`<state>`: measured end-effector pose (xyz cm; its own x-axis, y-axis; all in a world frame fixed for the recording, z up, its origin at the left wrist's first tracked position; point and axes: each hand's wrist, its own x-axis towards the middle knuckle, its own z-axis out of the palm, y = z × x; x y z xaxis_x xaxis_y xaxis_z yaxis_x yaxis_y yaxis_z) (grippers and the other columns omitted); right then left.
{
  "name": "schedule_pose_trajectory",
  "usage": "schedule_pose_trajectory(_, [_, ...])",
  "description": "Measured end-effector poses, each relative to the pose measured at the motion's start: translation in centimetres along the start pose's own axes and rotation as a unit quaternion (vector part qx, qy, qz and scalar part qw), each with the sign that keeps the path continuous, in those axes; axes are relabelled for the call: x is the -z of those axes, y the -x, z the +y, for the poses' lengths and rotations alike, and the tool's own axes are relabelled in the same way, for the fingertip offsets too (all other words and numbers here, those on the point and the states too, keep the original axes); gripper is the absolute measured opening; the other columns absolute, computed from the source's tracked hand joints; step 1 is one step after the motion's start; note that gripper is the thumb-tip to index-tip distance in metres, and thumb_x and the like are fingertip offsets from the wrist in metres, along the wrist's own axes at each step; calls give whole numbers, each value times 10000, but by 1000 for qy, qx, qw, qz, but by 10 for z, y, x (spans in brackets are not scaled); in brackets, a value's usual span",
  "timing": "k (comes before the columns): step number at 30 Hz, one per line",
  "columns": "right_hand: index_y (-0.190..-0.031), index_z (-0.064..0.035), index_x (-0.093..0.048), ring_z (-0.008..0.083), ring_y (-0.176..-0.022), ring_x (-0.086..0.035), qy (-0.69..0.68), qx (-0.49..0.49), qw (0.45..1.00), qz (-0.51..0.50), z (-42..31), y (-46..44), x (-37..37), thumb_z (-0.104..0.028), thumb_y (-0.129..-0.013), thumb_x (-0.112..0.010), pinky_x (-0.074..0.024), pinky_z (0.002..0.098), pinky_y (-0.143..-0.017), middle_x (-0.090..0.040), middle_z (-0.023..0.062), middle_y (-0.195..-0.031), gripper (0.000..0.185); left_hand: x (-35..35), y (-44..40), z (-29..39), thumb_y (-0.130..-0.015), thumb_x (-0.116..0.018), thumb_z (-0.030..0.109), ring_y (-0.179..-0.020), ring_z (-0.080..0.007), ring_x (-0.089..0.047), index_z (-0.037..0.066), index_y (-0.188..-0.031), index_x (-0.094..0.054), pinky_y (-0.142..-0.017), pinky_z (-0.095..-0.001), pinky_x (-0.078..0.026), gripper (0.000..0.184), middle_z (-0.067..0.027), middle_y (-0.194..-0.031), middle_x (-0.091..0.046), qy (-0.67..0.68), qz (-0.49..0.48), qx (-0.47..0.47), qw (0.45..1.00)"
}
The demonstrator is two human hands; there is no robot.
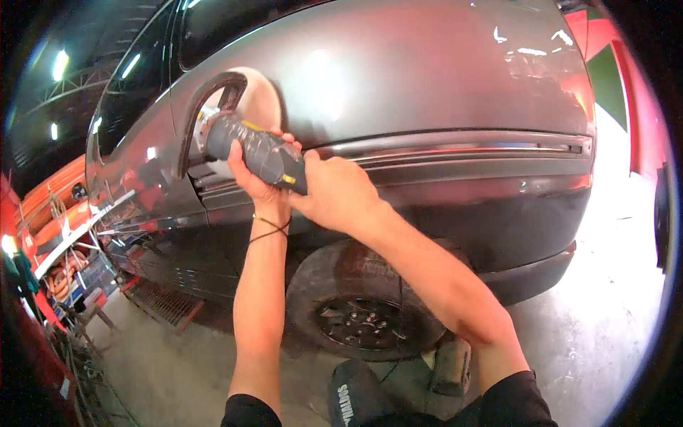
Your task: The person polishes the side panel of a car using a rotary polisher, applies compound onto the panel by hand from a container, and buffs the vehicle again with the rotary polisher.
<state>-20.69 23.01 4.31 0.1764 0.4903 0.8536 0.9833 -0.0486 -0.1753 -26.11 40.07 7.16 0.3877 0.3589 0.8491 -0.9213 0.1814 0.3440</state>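
Observation:
A dark polisher (245, 142) with a loop-shaped front handle (186, 132) is tilted across the side of a dark grey vehicle (398, 78). Its round pale pad (260, 99) faces the body panel and looks pressed on it, though the contact itself is hidden. My left hand (252, 176) is wrapped round the middle of the polisher's body from below. At the rear end of the tool, my right hand (340, 186) is closed round the grip, with some fingers out of sight. Both hands are close together.
Below the panel runs a trim strip (455, 146), above a wheel (363, 313). A block (450, 366) lies on the floor by the tyre. Metal grating (162, 302) and cluttered orange equipment (60, 203) are at the left. My shoe or leg (356, 395) shows below.

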Motion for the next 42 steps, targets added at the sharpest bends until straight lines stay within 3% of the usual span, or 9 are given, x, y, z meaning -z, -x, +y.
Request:
schedule_pose_trajectory(8, [-1095, 79, -644, 490, -977, -762, 61, -44, 995, 72, 45, 23, 77, -453, -876, -860, -608, 564, -882, -763, 320, -976, 615, -89, -17, -63, -941, -612, 762, -869, -321, -734, -29, -1108, -693, -794, -421, -630, 812, -177, -950, -744, 60, -63, 119, 989])
schedule_pose_trajectory(12, [-1214, 68, -685, 488, -1095, -733, 34, -117, 988, 90, 67, 48, 113, -303, -869, -830, -567, 535, -948, -754, 328, -1086, 526, -137, -11, -112, -910, -673, 730, -838, -286, -744, 1, -1084, -696, -803, -402, -631, 751, -169, -942, -754, 65, -46, 128, 989])
schedule_pose_trajectory(18, [-1245, 62, -693, 432, -1060, -763, -17, -136, 972, 189, 104, 97, 121, -271, -907, -809, -572, 477, -944, -777, 288, -1088, 488, -185, 10, -164, -954, -736, 553, -731, -272, -752, 26, -1087, -666, -690, -401, -636, 548, -129, -900, -734, -9, -97, 77, 992])
schedule_pose_trajectory(24, [-1233, 51, -698, 172, -965, -721, -142, -207, 929, 271, 116, 121, 72, -129, -928, -807, -571, 358, -881, -791, 121, -1036, 370, -177, 21, -173, -890, -840, 322, -733, -181, -700, 39, -1065, -689, -644, -368, -608, 365, -64, -900, -715, -7, -204, 132, 970])
schedule_pose_trajectory(34, [-1250, 52, -683, 157, -958, -694, -121, -199, 941, 245, 87, 83, 44, -96, -919, -791, -567, 352, -885, -791, 135, -1046, 378, -124, -17, -160, -893, -860, 341, -830, -183, -712, 58, -1172, -731, -788, -379, -610, 417, -61, -973, -743, -48, -211, 112, 970])
schedule_pose_trajectory(35, [-1119, 57, -718, 127, -817, -617, -102, -179, 941, 269, 76, 70, 43, -121, -871, -790, -544, 340, -745, -729, 62, -887, 314, -120, -21, -151, -925, -819, 395, -830, -215, -736, 59, -1170, -720, -787, -397, -628, 427, -85, -984, -753, -53, -202, 116, 971])
schedule_pose_trajectory(39, [-1112, 56, -703, 297, -853, -729, -18, -102, 972, 213, 72, 34, 34, -162, -851, -814, -583, 446, -823, -761, 246, -937, 357, -87, -43, -108, -1017, -684, 525, -895, -294, -785, 49, -1134, -685, -809, -447, -667, 490, -148, -1037, -772, 76, -192, 173, 963])
schedule_pose_trajectory(41, [-1086, 84, -684, 490, -982, -748, 17, -103, 980, 169, 57, 17, 29, -228, -829, -841, -585, 518, -861, -745, 326, -967, 434, -69, -43, -85, -1036, -640, 547, -919, -313, -781, 12, -1179, -677, -830, -440, -661, 556, -153, -1031, -770, 21, -138, 79, 987])
schedule_pose_trajectory(42, [-1081, 94, -681, 507, -1001, -738, 21, -96, 985, 140, 52, 9, 28, -248, -824, -844, -583, 529, -875, -742, 337, -971, 457, -57, -44, -78, -1033, -639, 556, -916, -324, -777, 0, -1192, -685, -834, -447, -652, 580, -162, -1031, -772, 41, -127, 78, 988])
